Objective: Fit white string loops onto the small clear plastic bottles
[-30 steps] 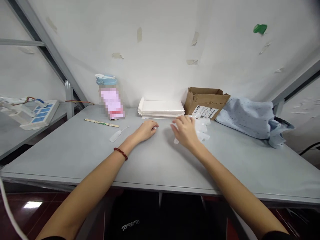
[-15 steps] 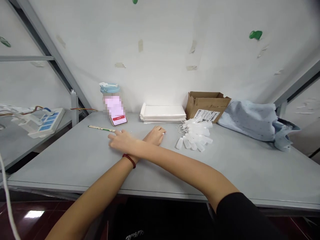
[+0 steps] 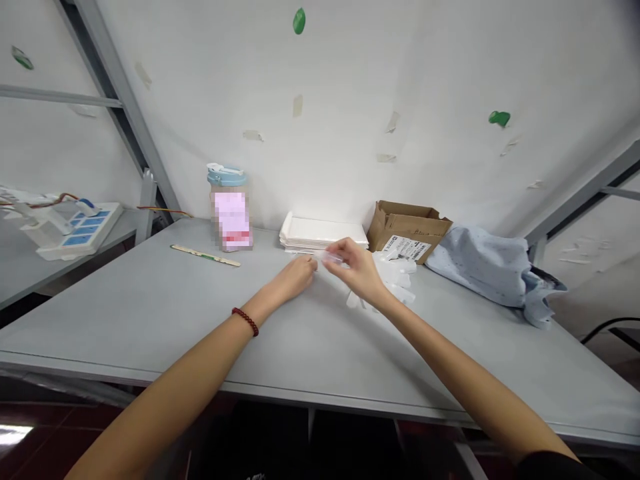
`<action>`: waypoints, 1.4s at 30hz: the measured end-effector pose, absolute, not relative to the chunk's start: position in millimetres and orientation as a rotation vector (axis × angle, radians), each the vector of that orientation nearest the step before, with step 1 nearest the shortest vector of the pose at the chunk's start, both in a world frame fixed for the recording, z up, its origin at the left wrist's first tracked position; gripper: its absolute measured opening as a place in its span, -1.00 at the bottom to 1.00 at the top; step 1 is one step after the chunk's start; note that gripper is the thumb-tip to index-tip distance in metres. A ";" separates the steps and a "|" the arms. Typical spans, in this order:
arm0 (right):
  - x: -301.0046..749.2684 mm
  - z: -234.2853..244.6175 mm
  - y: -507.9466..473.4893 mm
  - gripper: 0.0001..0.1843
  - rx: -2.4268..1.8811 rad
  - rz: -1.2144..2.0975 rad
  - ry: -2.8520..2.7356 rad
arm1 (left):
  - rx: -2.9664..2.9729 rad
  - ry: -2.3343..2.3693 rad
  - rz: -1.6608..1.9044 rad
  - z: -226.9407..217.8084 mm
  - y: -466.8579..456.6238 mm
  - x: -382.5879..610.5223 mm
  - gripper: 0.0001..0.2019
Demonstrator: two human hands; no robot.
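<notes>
My left hand [image 3: 299, 275], with a dark red bead bracelet [image 3: 245, 321] on its wrist, is closed low over the table. Its fingertips are turned away, and what they pinch is hidden. Close to its right, my right hand [image 3: 359, 270] has thumb and fingers curled round a small translucent white plastic piece [image 3: 330, 257], blurred by motion. This piece reaches toward my left fingertips; whether they touch it I cannot tell. Behind my right hand lies a pile of translucent white plastic tags [image 3: 401, 268], partly covered by it.
A stack of white flat packs [image 3: 325, 230] stands against the wall, beside an opened cardboard box [image 3: 407, 227]. Light blue cloth [image 3: 487, 270] lies at the right. Further left are a blue-lidded cup [image 3: 227, 177], a pixelated phone [image 3: 233, 220], a thin strip [image 3: 205, 256] and a power strip [image 3: 83, 230].
My right arm has uncrossed from over the left and moved right, from near the thin strip to beside the left hand. The plastic piece now shows in it. The camera view has shifted slightly.
</notes>
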State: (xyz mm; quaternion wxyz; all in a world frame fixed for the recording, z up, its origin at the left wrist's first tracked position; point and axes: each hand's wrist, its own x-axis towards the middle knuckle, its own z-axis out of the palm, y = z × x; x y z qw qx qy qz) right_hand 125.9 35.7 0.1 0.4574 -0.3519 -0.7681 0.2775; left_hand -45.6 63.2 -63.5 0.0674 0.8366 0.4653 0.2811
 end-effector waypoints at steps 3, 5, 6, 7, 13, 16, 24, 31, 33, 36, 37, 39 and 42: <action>158.4 -9.3 32.3 -0.70 -0.958 0.946 -1.604 | 2.483 1.414 0.851 -55.7 61.4 -47.4 -0.72; 167.9 -15.3 29.9 -0.66 -0.982 1.039 -1.460 | 2.282 1.390 0.930 -49.5 59.6 -45.7 -0.75; 170.2 -17.4 28.8 -0.65 -0.987 1.068 -1.420 | 2.127 1.352 0.971 -45.9 57.9 -44.3 -0.77; 171.5 -18.9 27.6 -0.64 -0.988 1.084 -1.401 | 1.956 1.297 1.003 -42.1 55.4 -42.7 -0.78; 174.1 -20.3 22.4 -0.61 -0.921 1.158 -1.441 | 1.279 0.903 1.120 -20.3 31.8 -27.8 -0.70; 172.3 -21.5 18.5 -0.61 -0.869 1.267 -1.513 | 1.116 0.752 1.205 -19.2 25.1 -19.0 -0.77; 162.0 -20.7 7.0 -0.62 -0.808 1.416 -1.588 | 1.065 0.698 1.214 -22.0 22.1 -11.4 -0.80; 160.8 -20.6 5.4 -0.68 -0.847 1.443 -1.587 | 1.164 0.678 1.175 -20.7 18.8 -11.8 -0.83; 160.4 -20.4 5.5 -0.69 -0.850 1.434 -1.567 | 1.212 0.684 1.169 -21.6 20.2 -12.6 -0.82; 159.2 -21.9 6.0 -0.70 -0.876 1.387 -1.556 | 1.316 0.737 1.154 -22.8 23.3 -14.7 -0.81; 158.8 -22.8 6.3 -0.70 -0.886 1.372 -1.559 | 1.343 0.763 1.149 -22.7 24.2 -15.6 -0.79; 158.1 -24.6 6.7 -0.69 -0.901 1.361 -1.562 | 1.372 0.807 1.143 -21.7 25.4 -17.4 -0.72; 157.0 -25.4 6.2 -0.68 -0.912 1.362 -1.569 | 1.437 0.852 1.144 -18.6 25.6 -19.7 -0.65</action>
